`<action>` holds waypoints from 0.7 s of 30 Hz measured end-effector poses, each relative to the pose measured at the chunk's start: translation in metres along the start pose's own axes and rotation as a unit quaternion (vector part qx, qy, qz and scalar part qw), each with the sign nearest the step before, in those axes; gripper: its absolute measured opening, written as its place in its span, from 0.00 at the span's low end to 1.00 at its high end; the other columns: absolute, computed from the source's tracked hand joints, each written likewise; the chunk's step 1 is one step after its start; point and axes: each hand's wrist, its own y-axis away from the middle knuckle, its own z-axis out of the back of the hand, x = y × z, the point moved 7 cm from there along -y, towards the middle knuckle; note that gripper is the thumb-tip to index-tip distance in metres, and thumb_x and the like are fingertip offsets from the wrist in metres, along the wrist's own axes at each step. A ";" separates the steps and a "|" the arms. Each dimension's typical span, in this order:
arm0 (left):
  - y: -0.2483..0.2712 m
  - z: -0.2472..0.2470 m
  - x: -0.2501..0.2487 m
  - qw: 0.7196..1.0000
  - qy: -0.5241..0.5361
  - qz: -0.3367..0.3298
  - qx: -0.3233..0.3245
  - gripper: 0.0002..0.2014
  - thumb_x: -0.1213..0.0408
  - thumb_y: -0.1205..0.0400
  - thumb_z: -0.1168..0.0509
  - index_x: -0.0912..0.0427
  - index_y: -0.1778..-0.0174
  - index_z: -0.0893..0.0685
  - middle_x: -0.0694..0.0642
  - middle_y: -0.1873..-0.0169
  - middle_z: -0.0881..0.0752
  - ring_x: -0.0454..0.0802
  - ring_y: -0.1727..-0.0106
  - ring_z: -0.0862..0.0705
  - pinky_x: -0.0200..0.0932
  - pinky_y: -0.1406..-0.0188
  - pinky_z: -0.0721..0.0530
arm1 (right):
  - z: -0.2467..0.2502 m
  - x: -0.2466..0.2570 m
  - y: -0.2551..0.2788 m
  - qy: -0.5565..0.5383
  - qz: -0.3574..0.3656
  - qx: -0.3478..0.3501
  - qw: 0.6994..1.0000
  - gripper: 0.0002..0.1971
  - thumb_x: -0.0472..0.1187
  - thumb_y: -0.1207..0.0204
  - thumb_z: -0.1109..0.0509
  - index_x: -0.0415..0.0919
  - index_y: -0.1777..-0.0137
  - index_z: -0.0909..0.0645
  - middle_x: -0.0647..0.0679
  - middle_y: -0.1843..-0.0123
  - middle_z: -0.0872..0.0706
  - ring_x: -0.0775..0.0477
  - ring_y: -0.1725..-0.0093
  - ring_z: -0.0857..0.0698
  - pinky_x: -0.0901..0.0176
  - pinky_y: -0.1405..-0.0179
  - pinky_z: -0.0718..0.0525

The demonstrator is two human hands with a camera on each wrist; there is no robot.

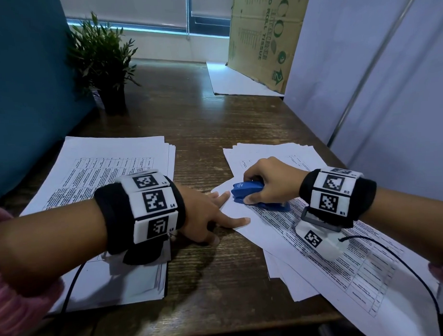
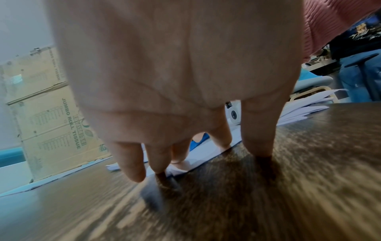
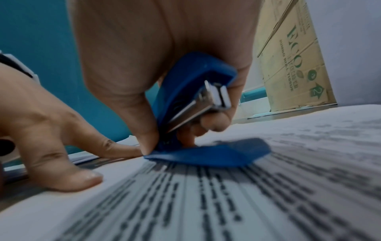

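Right hand (image 1: 268, 182) curled round blue plastic stapler (image 1: 248, 189), thumb on near side, fingers over top. Stapler sits on corner of top printed white paper sheet (image 1: 318, 242). Its base lies flat on the paper with the upper arm tilted up. Long axis runs from sheet corner back toward right wrist. Left hand (image 1: 204, 215) has fingers straight and spread, tips pinning same corner, just beside stapler. Likely next: the squeeze falls to right hand, left only steadies.

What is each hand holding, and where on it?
The right hand grips the blue stapler by its raised top arm. The left hand holds nothing; its fingers press the paper.
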 end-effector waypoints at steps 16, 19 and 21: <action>0.001 0.001 0.000 1.000 0.006 0.001 -0.002 0.32 0.49 0.14 0.46 0.27 0.23 0.61 0.58 0.19 0.69 0.53 0.17 0.61 0.55 0.21 0.45 | -0.002 0.011 0.003 0.044 0.057 -0.007 0.997 0.09 0.45 0.28 0.27 0.45 0.55 0.24 0.52 0.63 0.20 0.51 0.63 0.24 0.62 0.66 0.29; 0.000 0.000 0.000 1.000 0.005 -0.002 0.000 0.32 0.49 0.14 0.46 0.27 0.23 0.61 0.58 0.19 0.68 0.53 0.17 0.62 0.55 0.21 0.46 | -0.002 0.004 -0.001 0.012 0.011 0.010 1.000 0.11 0.48 0.29 0.26 0.42 0.53 0.21 0.54 0.65 0.23 0.56 0.65 0.26 0.64 0.68 0.30; 0.000 0.000 0.001 1.000 0.006 -0.001 -0.002 0.32 0.49 0.14 0.47 0.26 0.23 0.62 0.57 0.19 0.68 0.53 0.17 0.62 0.55 0.21 0.45 | 0.000 0.003 -0.002 -0.007 0.000 0.014 1.000 0.11 0.47 0.29 0.25 0.40 0.55 0.19 0.54 0.67 0.23 0.58 0.67 0.26 0.63 0.68 0.29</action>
